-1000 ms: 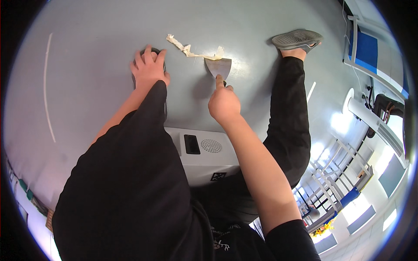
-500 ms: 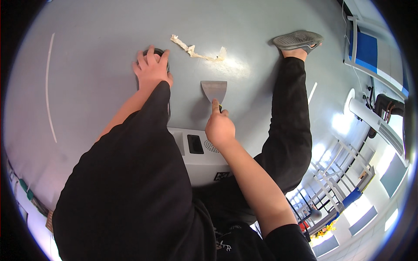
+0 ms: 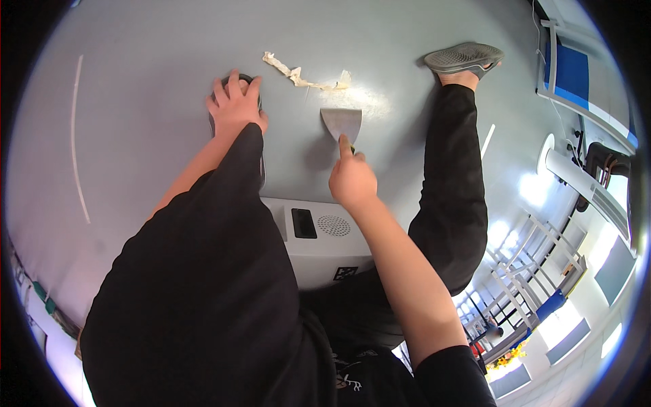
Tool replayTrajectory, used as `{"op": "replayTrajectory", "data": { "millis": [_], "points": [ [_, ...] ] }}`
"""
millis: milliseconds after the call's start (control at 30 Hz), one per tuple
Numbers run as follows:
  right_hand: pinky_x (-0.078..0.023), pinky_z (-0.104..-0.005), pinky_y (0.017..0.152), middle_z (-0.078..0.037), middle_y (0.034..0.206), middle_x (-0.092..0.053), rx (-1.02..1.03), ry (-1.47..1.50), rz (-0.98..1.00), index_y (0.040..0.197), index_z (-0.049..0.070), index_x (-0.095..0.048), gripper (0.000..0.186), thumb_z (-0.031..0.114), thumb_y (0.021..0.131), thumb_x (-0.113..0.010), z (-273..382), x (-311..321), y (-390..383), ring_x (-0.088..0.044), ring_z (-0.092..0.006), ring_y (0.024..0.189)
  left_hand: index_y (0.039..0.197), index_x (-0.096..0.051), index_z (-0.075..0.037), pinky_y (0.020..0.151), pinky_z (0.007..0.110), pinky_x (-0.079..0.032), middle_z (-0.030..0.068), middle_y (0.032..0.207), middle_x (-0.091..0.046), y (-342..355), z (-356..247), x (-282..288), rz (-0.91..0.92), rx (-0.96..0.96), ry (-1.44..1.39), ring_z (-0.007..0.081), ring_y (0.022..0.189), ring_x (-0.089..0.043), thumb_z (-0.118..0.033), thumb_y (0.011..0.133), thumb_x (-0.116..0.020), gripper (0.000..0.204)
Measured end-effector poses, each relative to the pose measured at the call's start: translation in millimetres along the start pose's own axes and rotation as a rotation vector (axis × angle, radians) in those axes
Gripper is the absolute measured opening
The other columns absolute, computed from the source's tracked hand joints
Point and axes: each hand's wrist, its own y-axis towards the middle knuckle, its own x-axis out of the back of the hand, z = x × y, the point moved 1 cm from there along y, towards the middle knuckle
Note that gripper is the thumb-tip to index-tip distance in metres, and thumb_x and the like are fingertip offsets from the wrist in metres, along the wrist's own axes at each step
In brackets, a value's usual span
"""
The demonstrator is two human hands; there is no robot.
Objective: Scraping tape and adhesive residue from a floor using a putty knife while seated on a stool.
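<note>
My right hand (image 3: 354,180) grips the handle of a putty knife (image 3: 342,122), index finger stretched along it toward the blade. The wide metal blade points away from me, just above or on the grey floor (image 3: 156,88); I cannot tell whether it touches. Beyond the blade lies a crumpled, cream-coloured strip (image 3: 296,76) that looks like peeled tape, a small gap from the edge. Spread fingers of my left hand (image 3: 235,107) rest over the front of my left shoe (image 3: 247,79), holding nothing. Most of the handle is hidden in my right fist.
Between my legs stands a white box (image 3: 319,254) with a black panel and round perforated grille. My right leg stretches forward, ending in a grey shoe (image 3: 465,58). White lines (image 3: 76,136) mark the floor. A metal frame (image 3: 522,271) and a blue-and-white panel (image 3: 571,74) stand at right.
My right hand has pushed the putty knife forward and slightly right, bringing the blade closer to the crumpled strip. My left hand has stayed on the shoe.
</note>
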Motion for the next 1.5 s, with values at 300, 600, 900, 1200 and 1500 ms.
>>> {"op": "replayTrajectory", "data": {
  "millis": [300, 600, 900, 1200, 1500],
  "points": [
    [-0.056, -0.0471, 0.080, -0.028, 0.107, -0.061, 0.017, 0.019, 0.028, 0.153, 0.007, -0.031, 0.060, 0.013, 0.096, -0.048, 4, -11, 3, -0.066, -0.0423, 0.093, 0.144, -0.044, -0.032, 0.114, 0.064, -0.018, 0.0119, 0.157, -0.018, -6, 0, -1, -0.053, -0.002, -0.013, 0.0458, 0.142, -0.016, -0.029, 0.078, -0.073, 0.072],
    [-0.054, -0.0472, 0.084, -0.027, 0.111, -0.062, 0.080, 0.074, -0.063, 0.151, 0.008, -0.035, 0.058, 0.014, 0.095, -0.049, 1, 25, 29, -0.065, -0.0414, 0.096, 0.145, -0.043, -0.032, 0.114, 0.065, -0.018, 0.0110, 0.157, -0.018, 0, -1, 0, 0.019, 0.020, 0.015, 0.0462, 0.143, -0.015, -0.029, 0.078, -0.072, 0.073],
    [-0.055, -0.0472, 0.081, -0.028, 0.107, -0.062, -0.023, 0.083, 0.122, 0.156, 0.008, -0.022, 0.066, 0.013, 0.096, -0.048, 3, -45, -24, -0.066, -0.0413, 0.093, 0.147, -0.040, -0.034, 0.115, 0.062, -0.022, 0.0108, 0.157, -0.020, -6, 0, 4, -0.009, 0.029, 0.037, 0.0437, 0.144, -0.017, -0.028, 0.079, -0.074, 0.076],
    [-0.054, -0.0465, 0.084, -0.025, 0.106, -0.064, 0.047, 0.143, -0.014, 0.153, 0.007, -0.033, 0.059, 0.014, 0.096, -0.048, 12, 28, 51, -0.066, -0.0410, 0.092, 0.146, -0.040, -0.034, 0.115, 0.062, -0.021, 0.0099, 0.158, -0.019, -2, -1, 8, 0.050, 0.038, 0.037, 0.0435, 0.145, -0.017, -0.027, 0.079, -0.073, 0.075],
    [-0.054, -0.0471, 0.084, -0.027, 0.115, -0.062, -0.003, 0.140, 0.077, 0.154, 0.007, -0.030, 0.062, 0.013, 0.095, -0.050, 1, -43, -24, -0.066, -0.0405, 0.094, 0.146, -0.041, -0.031, 0.113, 0.065, -0.019, 0.0119, 0.158, -0.017, -1, 0, -1, 0.011, -0.008, 0.010, 0.0470, 0.144, -0.014, -0.031, 0.079, -0.071, 0.073]
  ]
}}
